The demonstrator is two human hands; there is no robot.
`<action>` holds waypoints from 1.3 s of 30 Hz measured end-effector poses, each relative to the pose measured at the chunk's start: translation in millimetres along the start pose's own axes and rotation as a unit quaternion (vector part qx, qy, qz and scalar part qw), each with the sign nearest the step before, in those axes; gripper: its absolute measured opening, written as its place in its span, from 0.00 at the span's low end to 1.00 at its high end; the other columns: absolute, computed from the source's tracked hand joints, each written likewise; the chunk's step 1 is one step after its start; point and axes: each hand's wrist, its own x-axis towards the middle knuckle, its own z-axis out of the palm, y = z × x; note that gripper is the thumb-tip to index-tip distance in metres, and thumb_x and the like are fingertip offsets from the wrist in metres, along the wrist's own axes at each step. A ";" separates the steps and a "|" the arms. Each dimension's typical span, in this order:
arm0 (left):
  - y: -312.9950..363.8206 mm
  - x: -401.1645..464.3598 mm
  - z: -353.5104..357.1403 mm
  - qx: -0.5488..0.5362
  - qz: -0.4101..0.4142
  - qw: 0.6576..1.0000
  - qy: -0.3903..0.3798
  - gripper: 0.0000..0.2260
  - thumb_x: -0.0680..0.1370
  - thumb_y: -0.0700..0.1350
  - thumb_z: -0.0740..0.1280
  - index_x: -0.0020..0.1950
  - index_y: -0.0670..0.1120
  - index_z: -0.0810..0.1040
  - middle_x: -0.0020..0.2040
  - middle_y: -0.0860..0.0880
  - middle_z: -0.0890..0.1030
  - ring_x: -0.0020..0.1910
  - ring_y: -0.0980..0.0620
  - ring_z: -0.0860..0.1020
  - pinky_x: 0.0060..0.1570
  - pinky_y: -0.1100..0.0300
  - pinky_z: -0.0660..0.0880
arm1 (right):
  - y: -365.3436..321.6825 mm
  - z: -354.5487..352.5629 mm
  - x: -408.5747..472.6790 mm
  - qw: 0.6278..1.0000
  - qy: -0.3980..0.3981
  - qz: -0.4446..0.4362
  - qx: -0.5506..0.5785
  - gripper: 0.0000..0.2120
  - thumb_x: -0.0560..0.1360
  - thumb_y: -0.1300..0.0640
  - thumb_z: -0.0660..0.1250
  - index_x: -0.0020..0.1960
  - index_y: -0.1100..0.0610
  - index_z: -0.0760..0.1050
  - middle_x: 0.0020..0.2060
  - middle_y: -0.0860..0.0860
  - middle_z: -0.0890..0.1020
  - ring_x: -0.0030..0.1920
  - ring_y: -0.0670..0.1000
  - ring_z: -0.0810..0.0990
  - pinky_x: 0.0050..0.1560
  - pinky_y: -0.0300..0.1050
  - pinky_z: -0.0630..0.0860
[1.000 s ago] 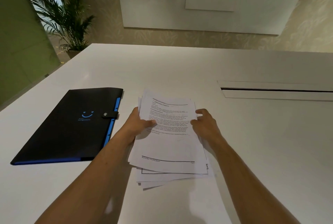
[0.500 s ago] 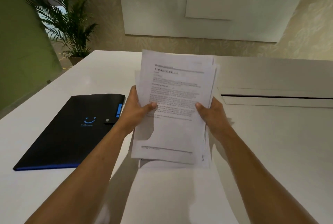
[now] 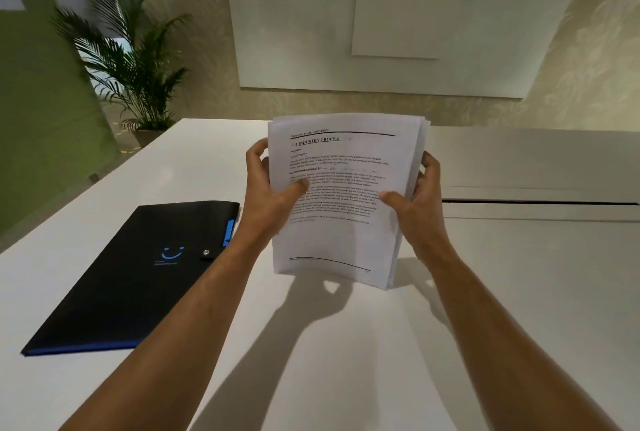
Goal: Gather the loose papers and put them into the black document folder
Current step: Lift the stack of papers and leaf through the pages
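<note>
A stack of printed white papers (image 3: pixel 343 236) stands upright in the air just above the white table (image 3: pixel 519 309), its bottom edge close to the surface. My left hand (image 3: pixel 268 193) grips the stack's left edge, thumb across the front page. My right hand (image 3: pixel 417 202) grips the right edge the same way. The black document folder (image 3: pixel 138 278) lies flat and closed to the left, with blue edging, a blue smile logo and a snap strap. It is apart from the papers, beside my left forearm.
A long cable slot (image 3: pixel 540 203) with a raised lid runs across the table at the right. A potted palm (image 3: pixel 135 63) stands on the floor beyond the table's far left corner. White wall panels (image 3: pixel 381 15) hang behind.
Both hands have lifted the stack off the table and tipped it upright, and its sheets now sit more evenly together. The folder has not moved.
</note>
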 end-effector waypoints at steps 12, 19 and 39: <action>-9.1 -7.4 7.5 -0.032 -0.087 0.995 0.043 0.20 0.66 0.40 0.69 0.56 0.54 0.71 0.47 0.58 0.81 0.45 0.57 0.81 0.33 0.68 0.77 | 11.2 12.2 -6.4 0.999 0.003 0.040 0.008 0.21 0.64 0.64 0.66 0.54 0.49 0.73 0.50 0.48 0.82 0.48 0.48 0.82 0.38 0.37 0.80; -9.6 -7.3 6.5 -0.038 -0.134 0.989 0.055 0.16 0.70 0.41 0.67 0.56 0.50 0.77 0.51 0.51 0.82 0.48 0.48 0.81 0.39 0.57 0.78 | 17.8 17.5 -9.9 0.996 0.028 0.069 0.052 0.21 0.68 0.70 0.64 0.50 0.46 0.71 0.50 0.47 0.82 0.48 0.45 0.82 0.36 0.32 0.78; -27.8 -27.1 14.3 -0.041 -0.124 0.988 0.083 0.16 0.71 0.40 0.68 0.56 0.55 0.73 0.51 0.55 0.80 0.50 0.51 0.79 0.36 0.66 0.77 | 29.2 19.4 -21.3 0.995 0.038 0.076 0.048 0.22 0.63 0.63 0.66 0.51 0.42 0.68 0.50 0.45 0.81 0.50 0.46 0.81 0.39 0.35 0.79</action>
